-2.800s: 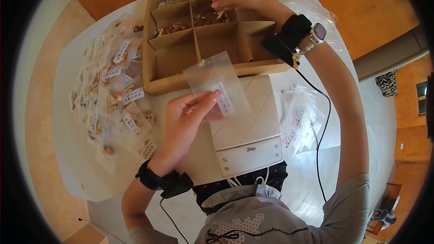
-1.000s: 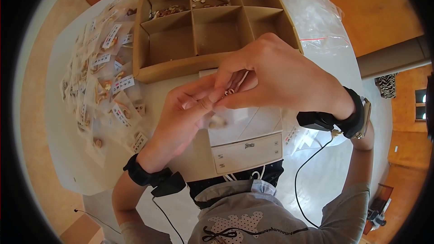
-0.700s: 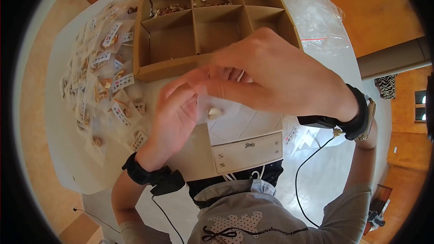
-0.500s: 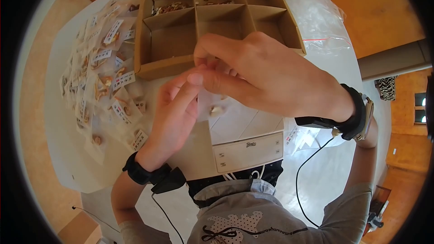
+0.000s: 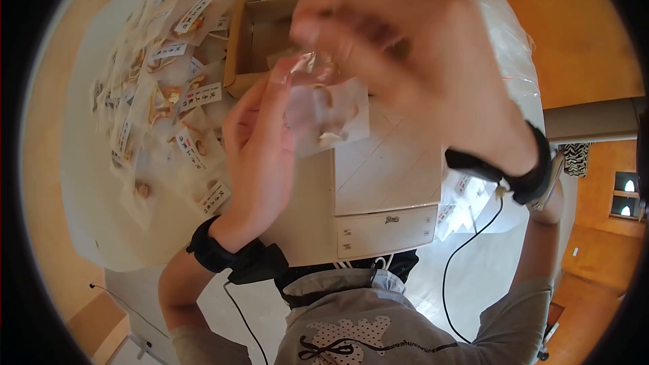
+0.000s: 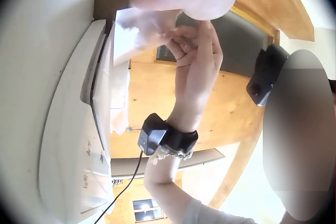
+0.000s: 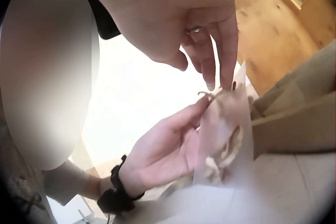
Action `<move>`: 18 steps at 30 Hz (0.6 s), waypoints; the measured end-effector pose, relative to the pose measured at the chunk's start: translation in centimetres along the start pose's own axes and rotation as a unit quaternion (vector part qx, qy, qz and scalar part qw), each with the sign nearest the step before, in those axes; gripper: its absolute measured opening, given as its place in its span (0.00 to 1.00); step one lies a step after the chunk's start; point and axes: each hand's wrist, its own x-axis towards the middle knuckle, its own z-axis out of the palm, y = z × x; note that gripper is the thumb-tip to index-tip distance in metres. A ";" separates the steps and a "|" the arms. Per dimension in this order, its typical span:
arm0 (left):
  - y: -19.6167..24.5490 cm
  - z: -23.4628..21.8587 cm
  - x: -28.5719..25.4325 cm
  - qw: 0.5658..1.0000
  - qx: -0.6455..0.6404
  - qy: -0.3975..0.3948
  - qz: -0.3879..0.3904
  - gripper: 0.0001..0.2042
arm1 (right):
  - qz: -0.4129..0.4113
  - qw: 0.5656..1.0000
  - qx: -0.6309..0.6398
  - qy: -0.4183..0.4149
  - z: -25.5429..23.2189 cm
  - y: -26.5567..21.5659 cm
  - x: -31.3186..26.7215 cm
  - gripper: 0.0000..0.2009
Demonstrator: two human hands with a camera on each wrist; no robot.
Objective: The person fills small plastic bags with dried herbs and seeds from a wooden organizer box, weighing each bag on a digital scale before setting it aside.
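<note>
In the head view, a translucent bag (image 5: 357, 111) with pale slices (image 5: 331, 138) inside is held above the tabletop (image 5: 81, 216) by the left hand (image 5: 260, 138), its fingers pinched on the bag. The right hand (image 5: 429, 61) is blurred above the bag's mouth. A white device (image 5: 389, 169) is seen below, labelled packets (image 5: 162, 105) are spread leftward, and a divided cardboard box (image 5: 247, 44) is placed beyond.

In the left wrist view, the right hand's fingers are seen bent near the bag.

In the right wrist view, those fingers are pointed down at the bag's mouth; whether anything is gripped by them cannot be told. The slices are seen through the bag's side.
</note>
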 end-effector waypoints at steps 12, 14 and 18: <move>0.6 1.2 -0.3 0.994 -0.084 -0.051 -0.046 0.16 | 0.186 0.913 -0.177 -0.318 2.8 14.7 9.2 0.17; 0.5 1.3 -0.4 0.995 -0.073 -0.046 -0.049 0.16 | 0.172 0.924 -0.169 -0.296 2.8 14.8 9.0 0.18; 0.2 1.0 -0.4 0.997 -0.023 -0.059 -0.048 0.16 | 0.125 0.933 -0.188 -0.280 4.0 18.6 9.2 0.19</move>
